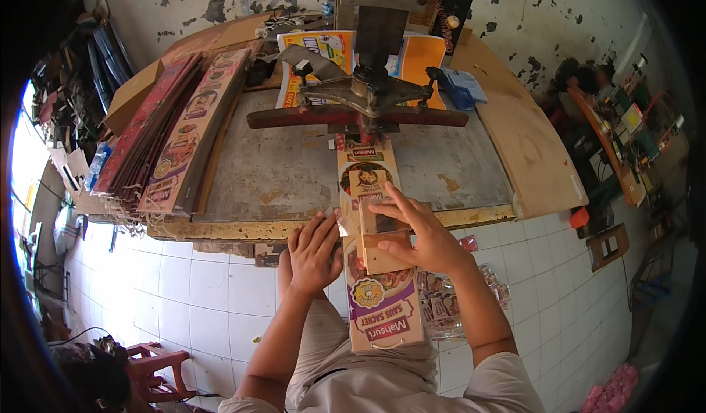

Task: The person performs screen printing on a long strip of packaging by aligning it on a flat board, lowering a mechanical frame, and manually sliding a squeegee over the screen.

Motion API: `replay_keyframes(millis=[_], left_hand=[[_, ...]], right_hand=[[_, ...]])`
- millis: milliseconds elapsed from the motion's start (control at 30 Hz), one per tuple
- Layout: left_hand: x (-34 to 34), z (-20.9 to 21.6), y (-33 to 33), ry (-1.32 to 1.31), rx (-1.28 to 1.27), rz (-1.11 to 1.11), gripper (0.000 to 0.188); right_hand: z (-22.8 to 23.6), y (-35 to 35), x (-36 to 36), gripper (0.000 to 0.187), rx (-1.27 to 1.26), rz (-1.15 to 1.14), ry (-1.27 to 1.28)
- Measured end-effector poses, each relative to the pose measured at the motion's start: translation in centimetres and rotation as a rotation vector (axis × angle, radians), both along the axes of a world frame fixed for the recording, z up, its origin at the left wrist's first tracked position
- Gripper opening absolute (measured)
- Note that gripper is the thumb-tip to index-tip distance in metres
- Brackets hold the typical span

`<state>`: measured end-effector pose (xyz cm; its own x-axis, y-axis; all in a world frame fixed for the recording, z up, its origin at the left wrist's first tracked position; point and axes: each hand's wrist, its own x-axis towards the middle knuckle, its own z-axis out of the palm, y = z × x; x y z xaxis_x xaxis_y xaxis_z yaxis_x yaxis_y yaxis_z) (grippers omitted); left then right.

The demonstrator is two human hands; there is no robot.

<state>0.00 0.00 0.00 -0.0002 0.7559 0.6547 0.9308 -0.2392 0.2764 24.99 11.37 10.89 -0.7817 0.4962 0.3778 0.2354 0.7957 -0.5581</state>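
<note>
Fingers spread, a right hand (pixel 421 235) is resting on a pale wooden block (pixel 388 261) — a purple-and-tan cardboard strip (pixel 384 306) running lengthwise outward beneath; the left hand (pixel 316 253), alongside, is hiding its grip.

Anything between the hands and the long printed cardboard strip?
Right hand: yes, a wooden block lies between it and the printed cardboard strip. Left hand: nothing visible blocks it from the strip's left edge.
</note>
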Motion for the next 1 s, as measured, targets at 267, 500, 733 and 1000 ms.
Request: replay_keyframes(millis=[267, 500, 733, 1000], left_hand=[[0.7, 0.0, 0.1, -0.022, -0.001, 0.002, 0.048], [0.2, 0.3, -0.1, 0.009, -0.021, 0.038, 0.047], [0.1, 0.9, -0.2, -0.048, -0.058, -0.004, 0.048], [0.2, 1.2, -0.1, -0.041, -0.02, -0.004, 0.039]], right_hand=[[0.4, -0.3, 0.5, 0.106, -0.006, -0.024, -0.008], [-0.5, -2.2, 3.3, 0.061, 0.092, -0.169, 0.363], [-0.2, -6.5, 2.0, 0.046, 0.268, -0.13, 0.006], [-0.9, -5.7, 2.5, 0.048, 0.137, -0.069, 0.031]])
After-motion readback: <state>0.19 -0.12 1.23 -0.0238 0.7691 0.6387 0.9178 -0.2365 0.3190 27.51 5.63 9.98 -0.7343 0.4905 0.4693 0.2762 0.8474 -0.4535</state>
